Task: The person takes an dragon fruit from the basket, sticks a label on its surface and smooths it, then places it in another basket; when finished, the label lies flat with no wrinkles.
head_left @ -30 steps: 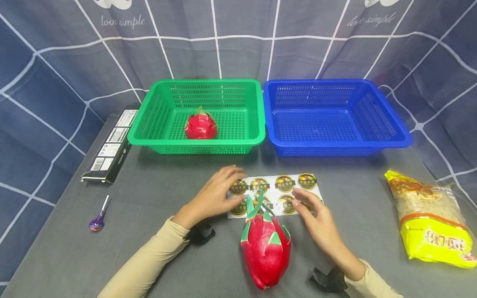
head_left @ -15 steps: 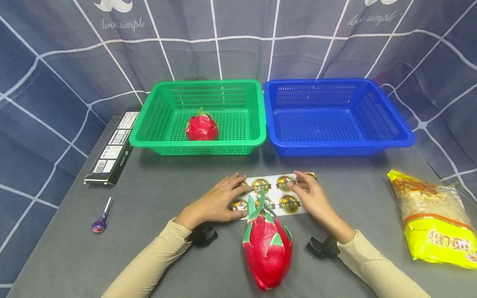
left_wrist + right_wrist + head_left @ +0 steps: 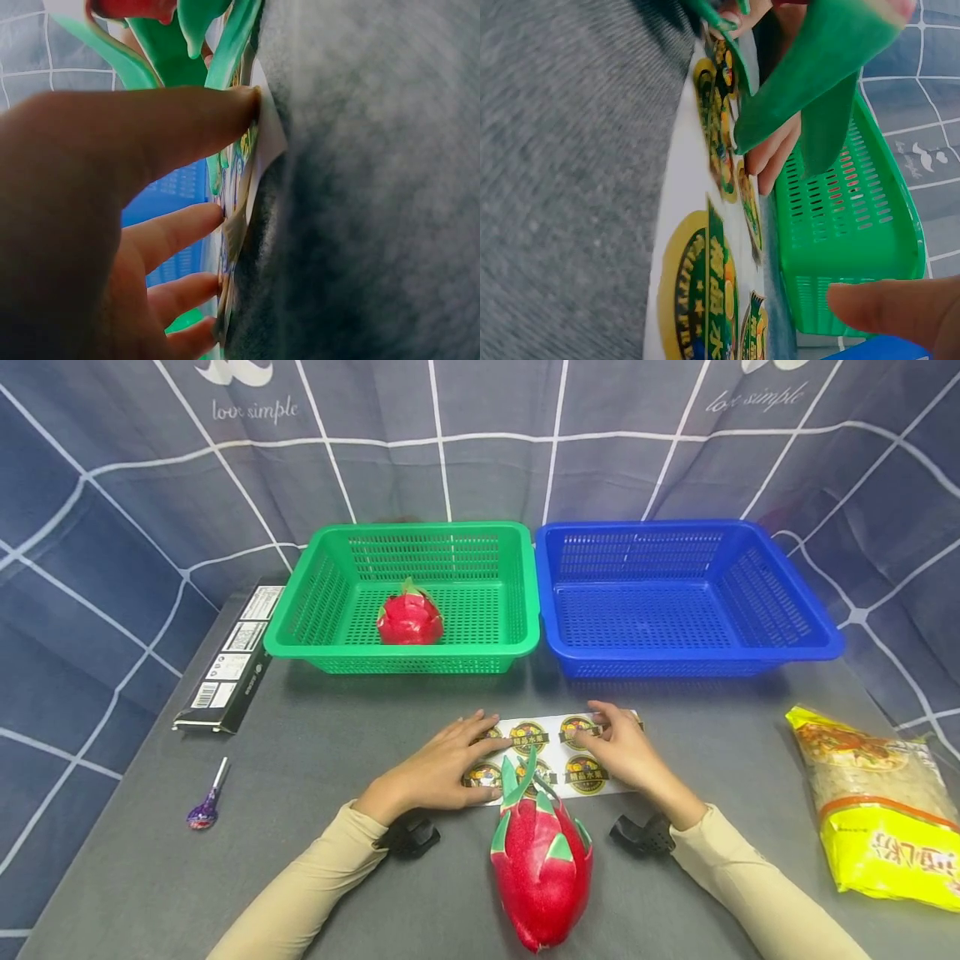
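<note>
A white sheet of round fruit stickers (image 3: 555, 758) lies on the table. My left hand (image 3: 442, 768) rests on its left end, fingers spread and fairly straight; the left wrist view has the thumb (image 3: 187, 124) pressing the sheet's edge, which lifts slightly. Over the upper right part of the sheet is my right hand (image 3: 630, 752), thumb and forefinger apart and loosely bent, hiding some stickers. A single extended digit (image 3: 881, 304) shows in the right wrist view. In front of the sheet a red dragon fruit (image 3: 543, 877) lies with its green leaf tips overlapping the stickers.
Behind stand a green basket (image 3: 405, 652) holding another dragon fruit (image 3: 410, 618) and a blue basket (image 3: 693, 654). To the left are a black-and-white box (image 3: 232, 664) and a lollipop (image 3: 206, 806). A yellow noodle bag (image 3: 881, 814) lies at the right.
My left hand has settled lower onto the sheet's left end. The right hand has moved up and slightly left over the upper right stickers; in the last half second both barely moved.
</note>
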A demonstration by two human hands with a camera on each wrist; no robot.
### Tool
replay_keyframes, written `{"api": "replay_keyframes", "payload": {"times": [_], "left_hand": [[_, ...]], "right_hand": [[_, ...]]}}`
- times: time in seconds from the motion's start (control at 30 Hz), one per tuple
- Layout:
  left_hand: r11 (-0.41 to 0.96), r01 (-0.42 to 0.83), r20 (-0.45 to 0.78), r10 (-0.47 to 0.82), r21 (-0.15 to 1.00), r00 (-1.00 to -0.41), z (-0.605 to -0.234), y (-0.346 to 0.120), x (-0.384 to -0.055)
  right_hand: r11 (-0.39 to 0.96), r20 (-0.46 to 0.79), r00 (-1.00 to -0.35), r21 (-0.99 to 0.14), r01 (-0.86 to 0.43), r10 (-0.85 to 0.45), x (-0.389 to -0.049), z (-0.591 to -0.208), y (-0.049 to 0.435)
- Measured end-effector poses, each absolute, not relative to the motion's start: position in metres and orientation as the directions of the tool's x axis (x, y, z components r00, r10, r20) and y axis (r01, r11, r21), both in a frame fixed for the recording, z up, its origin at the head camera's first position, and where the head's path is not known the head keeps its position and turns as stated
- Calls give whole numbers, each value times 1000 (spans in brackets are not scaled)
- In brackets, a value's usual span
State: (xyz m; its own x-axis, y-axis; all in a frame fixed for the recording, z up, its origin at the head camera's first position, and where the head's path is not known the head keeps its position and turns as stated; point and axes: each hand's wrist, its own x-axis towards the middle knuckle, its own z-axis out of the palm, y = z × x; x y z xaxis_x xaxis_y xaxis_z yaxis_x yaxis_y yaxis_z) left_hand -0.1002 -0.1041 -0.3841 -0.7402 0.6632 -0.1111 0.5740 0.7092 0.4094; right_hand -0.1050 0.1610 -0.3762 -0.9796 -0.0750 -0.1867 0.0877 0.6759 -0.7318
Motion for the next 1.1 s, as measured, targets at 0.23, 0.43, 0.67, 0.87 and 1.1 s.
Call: {"api": "replay_keyframes", "payload": {"times": [0.23, 0.43, 0.67, 0.87, 1.1], "left_hand": [[710, 568, -108, 659, 416, -745, -386, -104, -101], [714, 565, -111, 656, 414, -747, -387, -104, -101], [717, 559, -117, 652, 416, -749, -387, -104, -101], [715, 562, -114, 654, 417, -748, -387, -104, -101], [711, 563, -111, 657, 421, -746, -388, -104, -102]], "right_hand": [[676, -72, -994, -737, -1, -80, -103, -385, 159], [676, 29, -997, -733, -73, -76, -101, -390, 156], [660, 52, -991, -741, -120, -122, -101, -392, 159], [663, 119, -979, -721, -201, -168, -104, -397, 163], [664, 157, -965, -702, -258, -209, -105, -399, 164]]}}
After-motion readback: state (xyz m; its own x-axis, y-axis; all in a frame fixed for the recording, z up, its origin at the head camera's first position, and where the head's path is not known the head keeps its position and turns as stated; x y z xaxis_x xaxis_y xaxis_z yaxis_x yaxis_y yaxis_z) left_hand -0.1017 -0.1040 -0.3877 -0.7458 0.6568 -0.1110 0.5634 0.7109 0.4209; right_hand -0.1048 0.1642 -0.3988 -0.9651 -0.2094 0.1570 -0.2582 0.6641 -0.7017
